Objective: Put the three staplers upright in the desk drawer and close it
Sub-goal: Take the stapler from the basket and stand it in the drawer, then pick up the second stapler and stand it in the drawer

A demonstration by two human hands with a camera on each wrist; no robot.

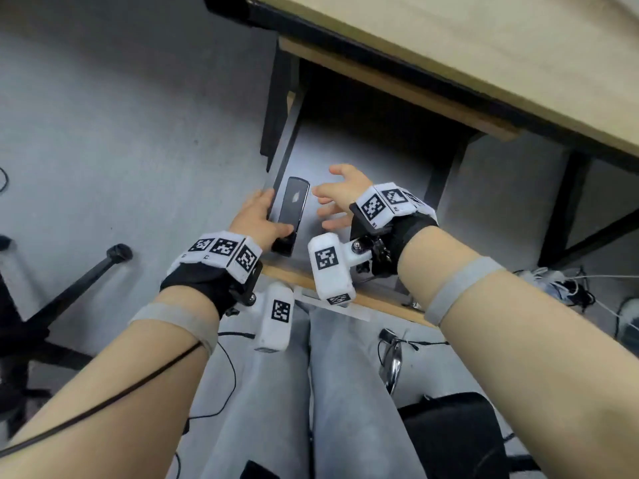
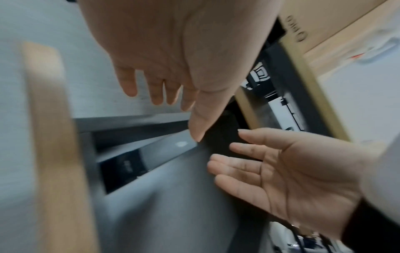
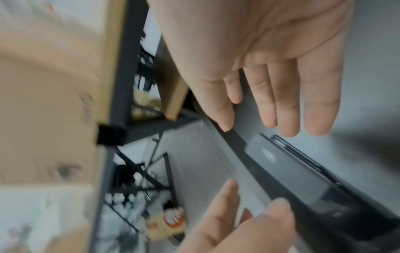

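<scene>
1. A seated person in grey trousers [image 1: 262, 402] reaches into an open desk drawer [image 1: 363, 157] pulled out beneath a light wooden desktop [image 1: 484, 53]; the black base of an office chair [image 1: 69, 292] stands on the grey floor at the left, and a tangle of cables [image 1: 567, 288] lies at the right under the desk's black frame.

2. Both wrists carry white marker-printed bands and camera mounts, which hang over the drawer's wooden front edge [image 1: 366, 299] and hide part of it from the head view.

3. One stapler [image 1: 289, 216] is visible: long, dark and glossy, with a small pale mark near its far end. It sits in the drawer's near left corner, lying along the left wall. Motion blur in both wrist views makes it impossible to tell whether it stands upright or is tilted.

4. The left hand [image 1: 257, 219] is at the stapler's left side, fingers lying along the drawer wall and thumb reaching toward the stapler's near end; whether it truly grips cannot be told.

5. The right hand [image 1: 340, 198] hovers just right of the stapler, apart from it, fingers spread and relaxed, holding nothing.
</scene>
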